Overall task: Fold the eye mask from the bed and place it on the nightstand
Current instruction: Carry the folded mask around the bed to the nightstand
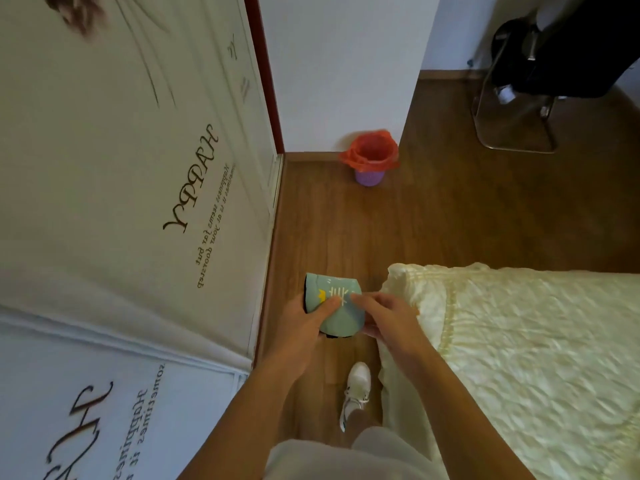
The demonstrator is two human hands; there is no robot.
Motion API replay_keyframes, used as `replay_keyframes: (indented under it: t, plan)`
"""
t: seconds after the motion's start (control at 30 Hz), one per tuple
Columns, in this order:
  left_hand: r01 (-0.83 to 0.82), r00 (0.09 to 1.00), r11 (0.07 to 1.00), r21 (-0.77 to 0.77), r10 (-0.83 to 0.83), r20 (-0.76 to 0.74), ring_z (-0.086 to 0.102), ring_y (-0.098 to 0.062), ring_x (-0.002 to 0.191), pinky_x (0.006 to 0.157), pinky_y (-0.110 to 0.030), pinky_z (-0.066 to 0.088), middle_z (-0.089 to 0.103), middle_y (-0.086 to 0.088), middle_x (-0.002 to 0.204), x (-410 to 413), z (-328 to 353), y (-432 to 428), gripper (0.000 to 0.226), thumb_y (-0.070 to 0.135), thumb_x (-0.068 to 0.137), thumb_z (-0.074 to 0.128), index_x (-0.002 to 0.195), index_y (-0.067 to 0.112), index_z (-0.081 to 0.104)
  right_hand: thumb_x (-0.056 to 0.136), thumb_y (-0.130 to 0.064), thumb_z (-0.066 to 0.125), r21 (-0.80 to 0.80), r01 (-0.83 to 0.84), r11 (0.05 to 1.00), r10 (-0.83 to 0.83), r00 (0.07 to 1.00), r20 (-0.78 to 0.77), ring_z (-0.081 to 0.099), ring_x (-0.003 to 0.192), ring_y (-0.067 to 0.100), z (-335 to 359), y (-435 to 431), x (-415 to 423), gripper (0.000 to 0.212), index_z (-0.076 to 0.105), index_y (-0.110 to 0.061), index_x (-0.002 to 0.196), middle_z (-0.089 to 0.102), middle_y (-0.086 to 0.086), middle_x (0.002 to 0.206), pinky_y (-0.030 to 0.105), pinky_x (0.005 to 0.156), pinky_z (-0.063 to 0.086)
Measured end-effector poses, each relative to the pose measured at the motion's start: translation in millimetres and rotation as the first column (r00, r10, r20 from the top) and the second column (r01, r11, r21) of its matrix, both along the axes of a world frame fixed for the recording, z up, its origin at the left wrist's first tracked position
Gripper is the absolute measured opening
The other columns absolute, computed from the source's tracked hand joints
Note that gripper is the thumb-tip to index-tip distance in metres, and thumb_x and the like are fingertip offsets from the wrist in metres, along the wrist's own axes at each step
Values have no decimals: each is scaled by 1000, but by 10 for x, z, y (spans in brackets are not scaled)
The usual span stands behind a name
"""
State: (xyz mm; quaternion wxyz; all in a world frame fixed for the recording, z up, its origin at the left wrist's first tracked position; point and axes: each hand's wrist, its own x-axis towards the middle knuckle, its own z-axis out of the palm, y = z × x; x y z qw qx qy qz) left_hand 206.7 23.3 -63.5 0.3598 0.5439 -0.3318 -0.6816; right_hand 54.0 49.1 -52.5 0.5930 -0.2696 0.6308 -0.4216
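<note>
The eye mask [337, 289] is pale teal with a yellow and white print and a black underside, folded roughly in half. I hold it in the air over the wooden floor, just left of the bed's corner. My left hand [304, 323] grips its left and lower edge, thumb lying on the print. My right hand [384, 315] pinches its right side, the index finger touching the print. The bed [519, 341] with a cream quilted cover fills the lower right. No nightstand is in view.
White wardrobe doors [138, 202] with printed lettering line the left. A purple bin with a red bag [369, 161] stands at the far wall. A dark chair with a metal frame [519, 98] is at the top right. My white shoe [356, 389] is on the floor strip.
</note>
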Motion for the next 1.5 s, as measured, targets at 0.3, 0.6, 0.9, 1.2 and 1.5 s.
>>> replay_keyframes:
  t: [0.3, 0.6, 0.9, 1.2, 1.5]
  plan:
    - [27, 999, 1000, 1, -27, -40, 73, -16, 94, 71, -30, 59, 75, -3, 106, -894, 215, -1490, 29, 16, 89, 66, 117, 15, 63, 87, -25, 76, -49, 17, 999, -17, 1000, -12, 77, 92, 25, 140, -1528, -919, 29, 75, 0, 101, 79, 16, 99, 35, 77, 65]
    - [-10, 1000, 1000, 11, 10, -14, 70, -22, 101, 72, -32, 60, 71, -8, 114, -1232, 232, -2603, 38, 18, 88, 66, 125, 11, 58, 87, -33, 76, -24, -14, 1000, 14, 1000, 2, 77, 94, 21, 78, -2643, -1257, 26, 74, -10, 99, 78, 9, 102, 39, 85, 64]
    - [33, 999, 999, 28, -32, -35, 69, -25, 102, 72, -33, 60, 70, -12, 115, -1279, 73, -4108, 37, 14, 88, 67, 124, 8, 59, 88, -29, 74, -9, 37, 999, -37, 999, -21, 78, 90, 20, 22, -4055, -1336, 17, 76, -13, 95, 81, 8, 96, 36, 83, 63]
    - [129, 989, 992, 6, -129, -72, 70, -19, 97, 69, -29, 59, 72, -6, 109, -1254, 170, -5816, 33, 15, 88, 67, 120, 11, 61, 89, -32, 72, 15, 159, 987, -158, 987, -43, 77, 93, 24, 165, -5544, -1313, 20, 78, -13, 97, 81, 11, 97, 34, 83, 62]
    - [375, 926, 924, 73, -369, -79, 72, -15, 90, 68, -29, 59, 73, -4, 106, -1983, 45, -6516, 30, 15, 89, 67, 118, 14, 62, 93, -29, 68, 99, 383, 919, -385, 923, 7, 74, 87, 23, 128, -5897, -1818, 23, 74, -9, 101, 76, 12, 100, 30, 75, 58]
